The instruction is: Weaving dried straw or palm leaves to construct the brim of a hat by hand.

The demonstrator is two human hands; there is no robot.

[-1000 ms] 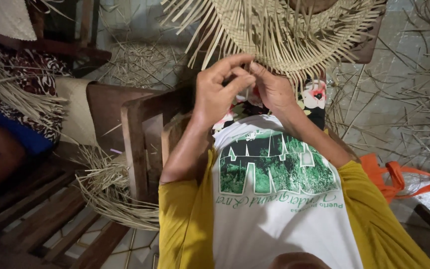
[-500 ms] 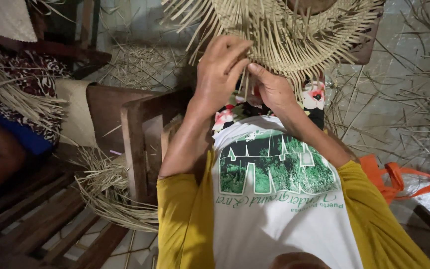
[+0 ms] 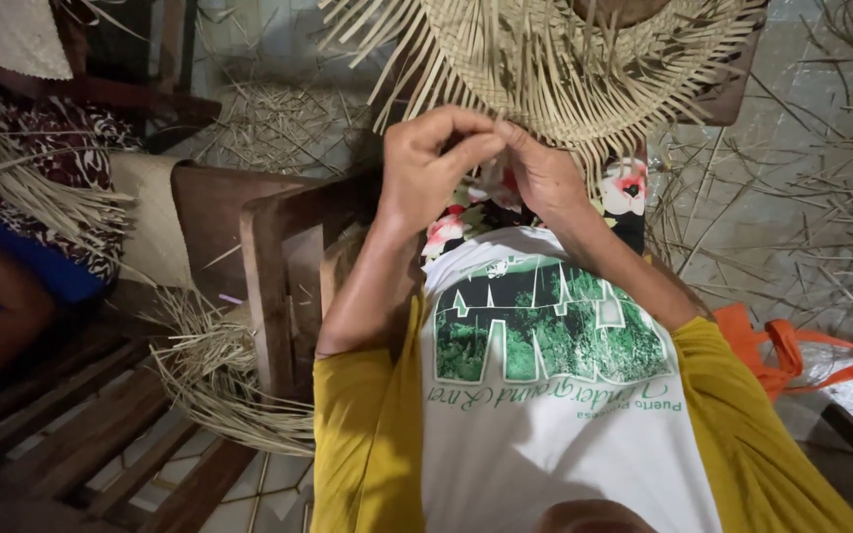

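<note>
A: Starting with the head view, what are the hands doing?

B: Both are meeting at upper centre of the frame, under the round, half-woven piece of pale straw strips (image 3: 555, 59), whose loose ends are fanning out along the top edge. The left hand (image 3: 431, 163) is curling shut, its fingers (image 3: 466, 148) pinching the straw ends hanging from the near rim of the weave. The right hand (image 3: 545, 173) is pressing against it, thumb side to thumb side, and is gripping the same ends; exactly which strips each is holding is too fine to tell.

A: And around them?

B: Just below the hands, a black cloth with red and white flowers (image 3: 624, 192) is showing on the lap. A brown wooden chair arm (image 3: 278, 276) is standing at centre left, beside the left forearm. A loose bundle of dry straw strips (image 3: 219, 375) is lying at lower left on the wooden slatted bench (image 3: 61, 424). An orange bag with strap handles (image 3: 792, 345) is lying at right, on the pale floor (image 3: 772, 148), which is strewn with stray strips. Another person's arm in a blue sleeve (image 3: 2, 306) is resting at the far left edge.
</note>
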